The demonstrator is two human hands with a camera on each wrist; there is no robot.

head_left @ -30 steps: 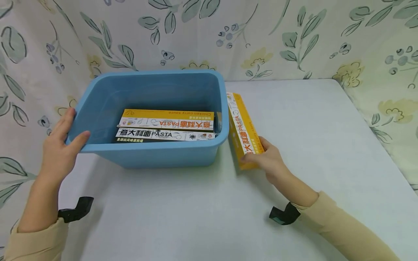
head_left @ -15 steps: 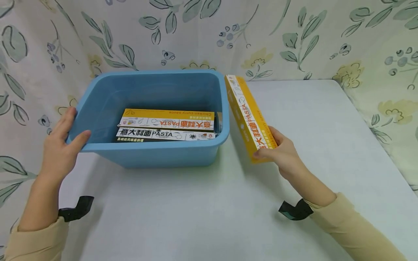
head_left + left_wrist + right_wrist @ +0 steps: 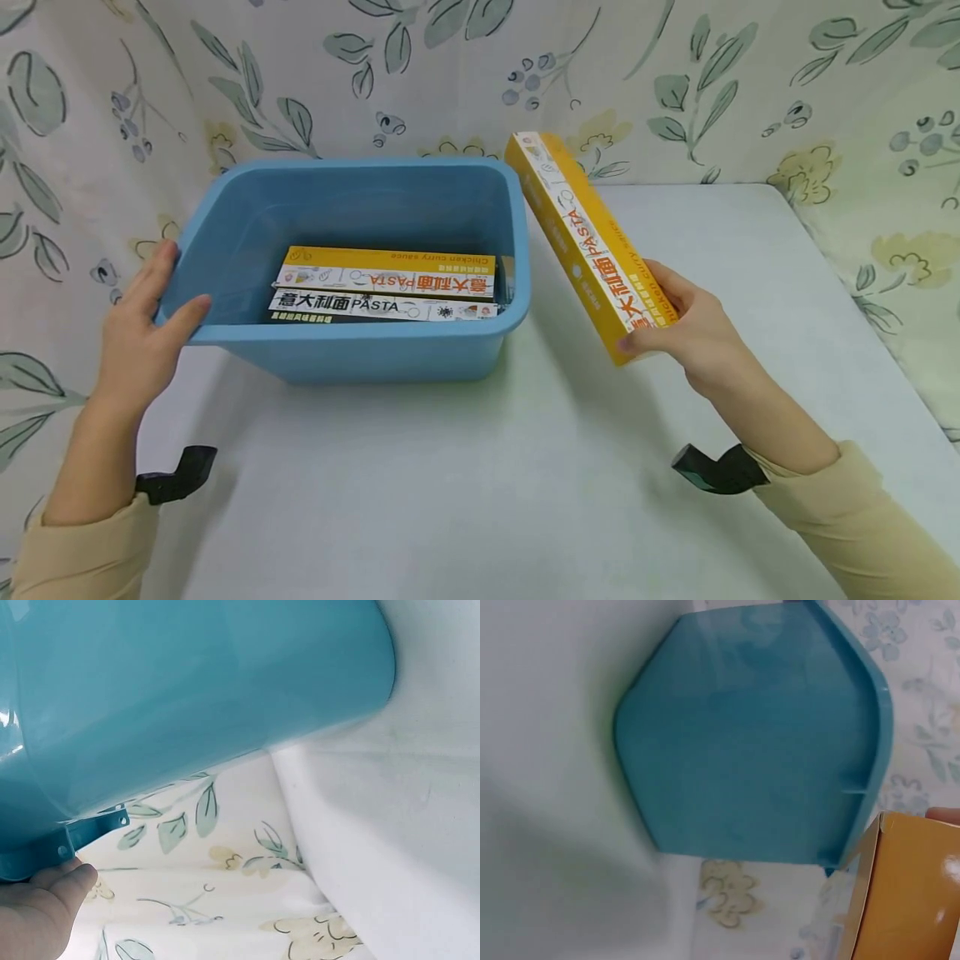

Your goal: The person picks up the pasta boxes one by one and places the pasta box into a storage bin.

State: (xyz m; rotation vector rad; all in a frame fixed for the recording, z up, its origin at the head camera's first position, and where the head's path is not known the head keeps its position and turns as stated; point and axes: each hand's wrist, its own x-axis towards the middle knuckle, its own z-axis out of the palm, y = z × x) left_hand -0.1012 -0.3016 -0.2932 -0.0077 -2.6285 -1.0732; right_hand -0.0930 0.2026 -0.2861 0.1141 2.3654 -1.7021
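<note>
A yellow and white pasta box [image 3: 592, 242] is held at its near end by my right hand [image 3: 701, 337], thumb on one side and fingers on the other. The box slants up and away to the left, off the table, its far end beside the right rim of a blue plastic bin [image 3: 390, 358]. My left hand [image 3: 138, 358] grips the bin's left end, thumb over the rim; in the left wrist view the fingers [image 3: 75, 885] lie under its edge. Inside the bin lie a yellow pasta box [image 3: 390, 271] and a black and white pasta box [image 3: 382, 307].
The bin stands on a white-covered table [image 3: 450, 483], near its back left. Behind and at both sides hangs a floral curtain [image 3: 600, 75]. Black wrist cameras [image 3: 720, 471] are strapped to both forearms.
My right hand has lifted the pasta box from beside the bin, moving it up and to the right. The left hand stays at the bin's left rim.
</note>
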